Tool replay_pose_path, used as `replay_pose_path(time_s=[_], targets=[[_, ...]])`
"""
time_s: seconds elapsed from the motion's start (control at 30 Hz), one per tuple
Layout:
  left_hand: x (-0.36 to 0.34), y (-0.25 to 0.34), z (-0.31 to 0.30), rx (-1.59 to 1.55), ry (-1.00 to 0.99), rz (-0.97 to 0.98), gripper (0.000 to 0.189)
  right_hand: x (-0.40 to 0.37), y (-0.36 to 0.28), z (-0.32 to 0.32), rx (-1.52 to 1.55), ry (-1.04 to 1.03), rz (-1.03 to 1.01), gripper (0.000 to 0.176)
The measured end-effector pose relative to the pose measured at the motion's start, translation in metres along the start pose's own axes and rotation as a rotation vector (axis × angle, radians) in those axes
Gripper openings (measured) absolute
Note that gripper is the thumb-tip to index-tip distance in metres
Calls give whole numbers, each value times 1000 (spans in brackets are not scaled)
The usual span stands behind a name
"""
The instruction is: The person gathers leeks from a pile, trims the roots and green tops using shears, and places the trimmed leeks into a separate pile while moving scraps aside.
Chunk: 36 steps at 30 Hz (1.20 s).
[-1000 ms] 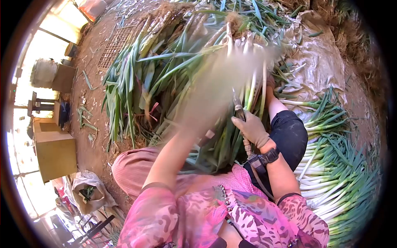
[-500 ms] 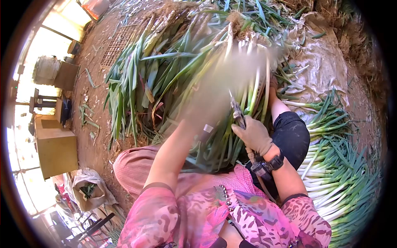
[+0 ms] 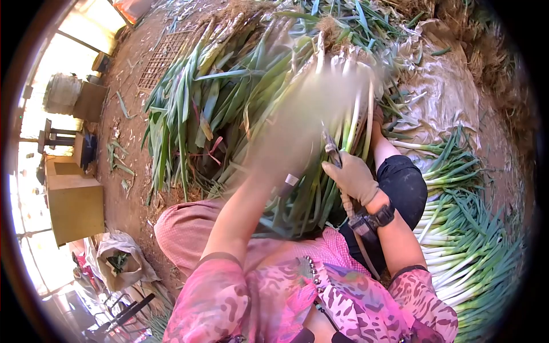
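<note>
My right hand [image 3: 353, 178], in a pale glove, is closed around an air blow gun [image 3: 330, 147] with a thin nozzle pointing up. From the gun's lower end a hose [image 3: 346, 206] runs down past my wrist. My left forearm [image 3: 237, 220] reaches toward the middle, but a hazy smear covers my left hand [image 3: 286, 140], so its fingers and anything in them are hidden. Just beyond the nozzle are long white stalks of green onions [image 3: 350, 134] with roots at the far end. A large heap of untrimmed green onions [image 3: 229, 106] lies left of them.
Cleaned green onions [image 3: 452, 240] lie in a row at my right. Beyond them is a crumpled pale sheet [image 3: 443, 86]. A rusty grid [image 3: 163, 60] rests on the dirt floor at the far left, with a wooden box [image 3: 74, 200] and an open sack [image 3: 123, 260] nearer.
My right hand and the blow gun have shifted very slightly. The view has turned a little, and the smear still hides my left hand.
</note>
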State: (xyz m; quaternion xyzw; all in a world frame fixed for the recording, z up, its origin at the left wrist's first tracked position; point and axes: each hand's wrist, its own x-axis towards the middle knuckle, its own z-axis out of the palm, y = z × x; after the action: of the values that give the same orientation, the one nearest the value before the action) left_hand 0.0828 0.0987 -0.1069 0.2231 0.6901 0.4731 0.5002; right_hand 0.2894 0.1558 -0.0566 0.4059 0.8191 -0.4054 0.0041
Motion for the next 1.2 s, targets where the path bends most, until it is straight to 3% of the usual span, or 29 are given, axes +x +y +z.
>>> replay_pose_path(time_s=[0.2, 0.33, 0.47, 0.57, 0.6, 0.67, 0.77, 0.93, 1.03, 1.2], targets=[[7, -15, 0, 26, -15, -15, 58, 88, -6, -15, -54, 45, 5, 62], [0, -37, 9, 61, 62, 20, 53, 199, 47, 0, -157, 140, -99, 63], [-9, -17, 5, -63, -3, -11, 49, 177, 45, 3, -110, 157, -100, 65], [-2, 3, -7, -134, -55, -47, 48, 74, -1, -4, 12, 109, 41, 66], [0, 7, -9, -132, -58, -52, 47, 57, 0, 0, -39, 84, 69, 55], [-13, 21, -5, -142, -89, -74, 47, 40, 2, 5, -49, 51, 153, 56], [-17, 17, 2, -54, -57, -46, 48, 61, 14, 6, -52, 104, 103, 66], [-8, -38, 11, 117, -23, 49, 49, 149, 20, -28, -82, 188, 85, 62], [-18, -23, 15, 80, -71, 47, 51, 232, 68, -20, -216, 191, -103, 63], [-27, -4, 19, 4, -115, 2, 50, 231, 54, -42, -253, 149, -62, 65]])
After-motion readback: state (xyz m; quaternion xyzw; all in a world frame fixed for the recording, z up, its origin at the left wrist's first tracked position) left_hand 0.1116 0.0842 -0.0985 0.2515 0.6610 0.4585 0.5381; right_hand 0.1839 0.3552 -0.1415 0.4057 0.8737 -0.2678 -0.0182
